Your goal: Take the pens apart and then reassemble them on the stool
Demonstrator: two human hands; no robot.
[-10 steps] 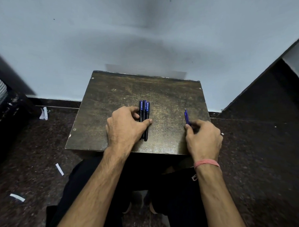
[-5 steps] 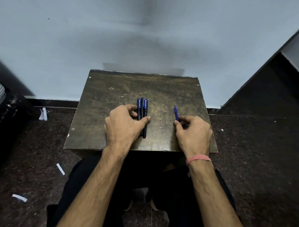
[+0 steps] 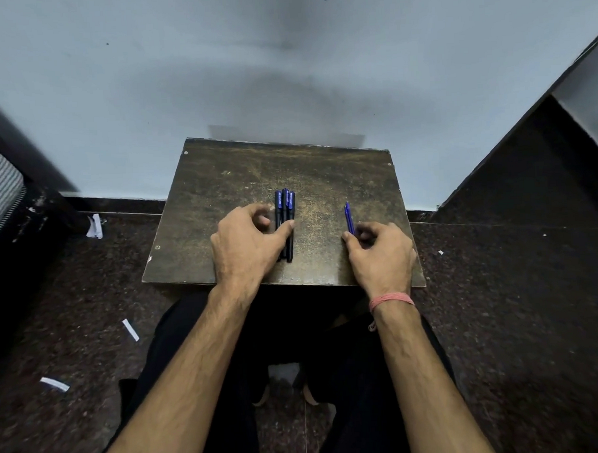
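Three dark pens (image 3: 285, 220) with blue bands lie side by side, touching one another, near the middle of the stool (image 3: 221, 195), their length running away from the person. The left hand (image 3: 247, 245) rests over their near half, its thumb laid across the barrels and its curled fingers on the pens' left side; it presses on them, though whether it truly grips them I cannot tell. Well apart to the right, a single slim blue pen (image 3: 349, 219) points away from the person; the right hand (image 3: 381, 253) is closed on its near end, thumb and fingertips pinching it, so that only the far part shows and the hand hides the rest. A pinkish thread band (image 3: 391, 299) circles the right wrist. The stool top is dark, scuffed wood with pale worn patches and small screw heads at its corners. It stands against a pale blue wall (image 3: 148, 96) smudged with grey marks, above a dark skirting strip. The floor (image 3: 516, 302) is dark speckled stone, littered on the left with small white scraps of paper (image 3: 130, 329). A striped thing shows at the far left edge, too cut off to name. The person's legs in black trousers (image 3: 279, 347) reach under the stool's near edge.
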